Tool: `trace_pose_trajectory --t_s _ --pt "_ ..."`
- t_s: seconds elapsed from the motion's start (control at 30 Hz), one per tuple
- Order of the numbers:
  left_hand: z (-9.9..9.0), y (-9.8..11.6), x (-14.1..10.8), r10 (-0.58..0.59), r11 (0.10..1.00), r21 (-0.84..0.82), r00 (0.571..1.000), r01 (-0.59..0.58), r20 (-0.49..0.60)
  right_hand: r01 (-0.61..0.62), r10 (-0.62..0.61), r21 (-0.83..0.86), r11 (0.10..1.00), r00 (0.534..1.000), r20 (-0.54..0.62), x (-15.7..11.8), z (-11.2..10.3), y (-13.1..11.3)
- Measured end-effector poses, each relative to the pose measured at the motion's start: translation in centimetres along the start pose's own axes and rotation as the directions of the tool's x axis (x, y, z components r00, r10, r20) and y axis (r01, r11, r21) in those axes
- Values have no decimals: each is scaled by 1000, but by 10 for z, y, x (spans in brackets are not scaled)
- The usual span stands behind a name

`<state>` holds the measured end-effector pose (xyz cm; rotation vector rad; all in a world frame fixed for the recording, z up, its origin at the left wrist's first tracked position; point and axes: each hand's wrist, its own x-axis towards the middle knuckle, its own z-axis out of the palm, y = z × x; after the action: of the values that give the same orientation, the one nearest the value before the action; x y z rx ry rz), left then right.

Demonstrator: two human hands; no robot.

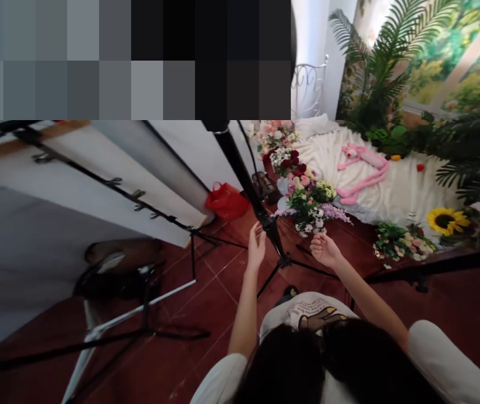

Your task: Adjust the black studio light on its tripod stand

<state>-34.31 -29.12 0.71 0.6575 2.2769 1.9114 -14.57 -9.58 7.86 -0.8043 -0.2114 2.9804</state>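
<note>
Nothing is grasped: the left hand [257, 247] and the right hand [326, 251] are held raised and open, apart from each other. Between them stands the black pole of a light stand [247, 185], just beside the left hand. A flower bouquet [307, 205] is seen beyond the right hand, near but untouched, along a white cloth [374, 185].
</note>
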Motion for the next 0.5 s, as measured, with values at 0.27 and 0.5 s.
trace_pose_trajectory --t_s 0.27,0.5 --pt "43 15 12 -25 997 -72 997 20 -74 0 33 -542 841 998 51 43 73 -12" --pt "50 10 13 -7 994 -109 994 -5 -110 -138 60 -934 330 990 -125 109 115 -21"
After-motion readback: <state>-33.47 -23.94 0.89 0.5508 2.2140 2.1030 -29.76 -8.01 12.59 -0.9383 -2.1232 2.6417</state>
